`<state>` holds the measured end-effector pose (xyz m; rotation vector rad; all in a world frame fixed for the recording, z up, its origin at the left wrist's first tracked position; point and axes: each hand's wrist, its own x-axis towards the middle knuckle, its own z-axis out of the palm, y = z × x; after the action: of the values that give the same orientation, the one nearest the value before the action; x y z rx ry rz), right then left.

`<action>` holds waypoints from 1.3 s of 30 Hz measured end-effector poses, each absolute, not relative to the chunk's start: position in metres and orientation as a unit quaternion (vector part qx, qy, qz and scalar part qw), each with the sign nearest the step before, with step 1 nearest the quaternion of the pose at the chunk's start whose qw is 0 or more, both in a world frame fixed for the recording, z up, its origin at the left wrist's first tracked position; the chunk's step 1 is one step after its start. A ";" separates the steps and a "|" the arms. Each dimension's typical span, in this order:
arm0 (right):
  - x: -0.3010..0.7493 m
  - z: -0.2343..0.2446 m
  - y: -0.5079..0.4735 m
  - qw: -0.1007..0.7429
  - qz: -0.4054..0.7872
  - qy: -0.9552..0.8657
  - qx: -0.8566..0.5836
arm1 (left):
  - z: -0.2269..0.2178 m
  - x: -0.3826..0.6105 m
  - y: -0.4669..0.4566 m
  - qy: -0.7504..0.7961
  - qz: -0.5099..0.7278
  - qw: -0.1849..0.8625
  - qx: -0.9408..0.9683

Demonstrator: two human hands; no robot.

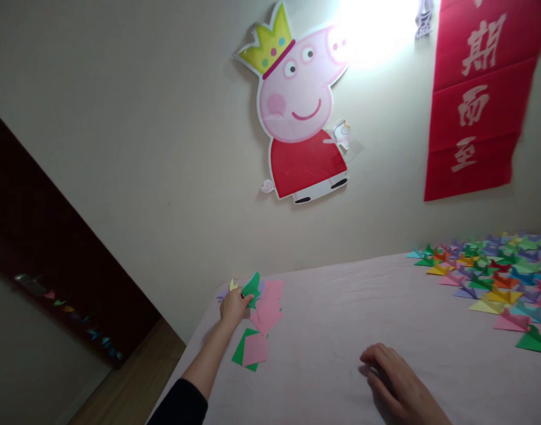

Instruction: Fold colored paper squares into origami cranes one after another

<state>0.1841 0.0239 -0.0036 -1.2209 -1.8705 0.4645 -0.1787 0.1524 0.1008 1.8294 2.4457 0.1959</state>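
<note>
At the far left of the pink cloth surface (323, 330), my left hand (232, 304) is closed on a folded green paper piece (251, 287), pinched between thumb and fingers. It looks like an origami crane. Pink paper sheets (269, 304) lie just right of that hand, and small yellow and purple folded pieces show behind it. Nearer to me, a pink square (255, 348) overlaps a green square (239, 352). My right hand (392, 378) rests on the cloth at the lower right, holding nothing visible, its fingers loosely bent and the thumb apart.
Many colourful folded paper cranes (496, 283) stand in rows at the right. The wall behind carries a cartoon pig cutout (306, 112) and a red banner (478, 100). At the left are a dark door (53, 236) with a handle and a wooden floor (133, 372).
</note>
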 end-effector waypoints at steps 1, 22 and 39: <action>0.184 -0.003 0.024 0.420 0.185 -0.743 -0.487 | 0.102 -0.180 0.154 0.799 0.070 0.042 0.595; 0.184 0.010 0.015 0.487 0.393 -0.641 -0.444 | 0.034 0.019 0.049 0.444 0.307 0.499 0.678; 0.186 -0.009 0.023 0.468 0.562 -0.587 -0.347 | 0.031 0.008 0.036 0.337 0.405 0.565 0.635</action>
<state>0.1857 0.0228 -0.0090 -0.8504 -1.4399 1.3783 0.0080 0.0364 0.0312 1.4931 0.7920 0.9528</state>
